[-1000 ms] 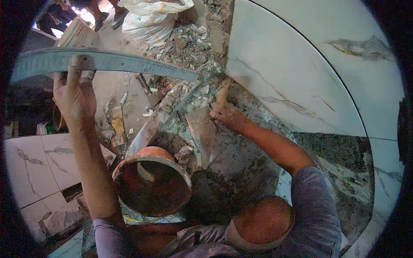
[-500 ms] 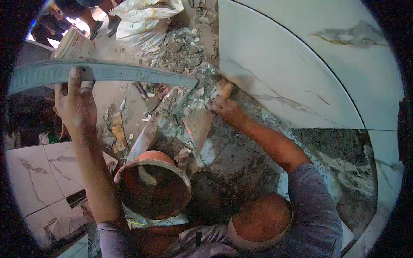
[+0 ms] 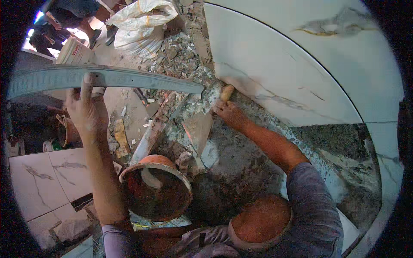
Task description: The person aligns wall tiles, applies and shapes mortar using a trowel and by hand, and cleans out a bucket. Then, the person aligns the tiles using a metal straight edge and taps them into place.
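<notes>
My left hand [image 3: 88, 114] grips a long grey metal straightedge [image 3: 142, 80], with fingers wrapped over its near side. The bar is raised and runs from the left rim across to the rubble. My right hand [image 3: 230, 114] is closed round a trowel; its light wooden handle [image 3: 227, 92] sticks up out of the fist. The triangular trowel blade [image 3: 198, 131] hangs below and left of the fist, over rough grey mortar [image 3: 241, 150]. Close by on the right stands a large white marbled tile [image 3: 266, 73]. An orange-brown bucket [image 3: 160, 161] sits between my arms, its inside dark.
A white woven sack [image 3: 142, 30] stands at the back beside broken rubble [image 3: 176, 51]. Behind the straightedge is a white bucket [image 3: 75, 52]. A hammer-like tool [image 3: 144, 101] lies on the dusty floor. Other people [image 3: 77, 17] are at the far left. Marbled tiles [image 3: 38, 180] lie at the left.
The view has shifted slightly. My left hand and the straightedge now appear a little lower and farther right. My right hand, smeared before, shows clearly, with the trowel handle in much the same place.
</notes>
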A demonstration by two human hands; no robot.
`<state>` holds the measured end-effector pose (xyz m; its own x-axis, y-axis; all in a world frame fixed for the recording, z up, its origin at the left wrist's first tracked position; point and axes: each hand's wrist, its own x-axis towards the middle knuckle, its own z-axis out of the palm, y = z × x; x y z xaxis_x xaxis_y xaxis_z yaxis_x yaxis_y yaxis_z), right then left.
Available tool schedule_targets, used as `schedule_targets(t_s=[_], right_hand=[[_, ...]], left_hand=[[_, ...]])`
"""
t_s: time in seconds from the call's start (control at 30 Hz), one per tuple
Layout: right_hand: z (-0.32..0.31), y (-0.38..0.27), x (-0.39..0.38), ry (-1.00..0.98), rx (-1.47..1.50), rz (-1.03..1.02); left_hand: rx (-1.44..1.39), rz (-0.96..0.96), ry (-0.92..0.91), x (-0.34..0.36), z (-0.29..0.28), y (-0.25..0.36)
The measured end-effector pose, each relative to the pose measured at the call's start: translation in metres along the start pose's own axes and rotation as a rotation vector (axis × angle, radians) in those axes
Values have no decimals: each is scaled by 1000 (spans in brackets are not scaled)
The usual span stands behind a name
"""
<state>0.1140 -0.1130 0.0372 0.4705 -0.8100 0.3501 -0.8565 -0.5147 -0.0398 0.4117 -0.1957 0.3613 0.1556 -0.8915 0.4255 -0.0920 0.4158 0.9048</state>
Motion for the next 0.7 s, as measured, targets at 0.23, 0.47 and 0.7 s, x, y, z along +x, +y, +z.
schedule_targets(t_s=[0.23,0.47,0.7], right_hand=[[-5,2,-17,-52,131,56],[-35,-26,-57,10,244,-75],[-32,2,-74,-93,152,108]], left_hand=[[543,312,-148,-7,11,-4],[-161,-69,-96,-7,39,1],[-12,-51,-95,-21,67,14]])
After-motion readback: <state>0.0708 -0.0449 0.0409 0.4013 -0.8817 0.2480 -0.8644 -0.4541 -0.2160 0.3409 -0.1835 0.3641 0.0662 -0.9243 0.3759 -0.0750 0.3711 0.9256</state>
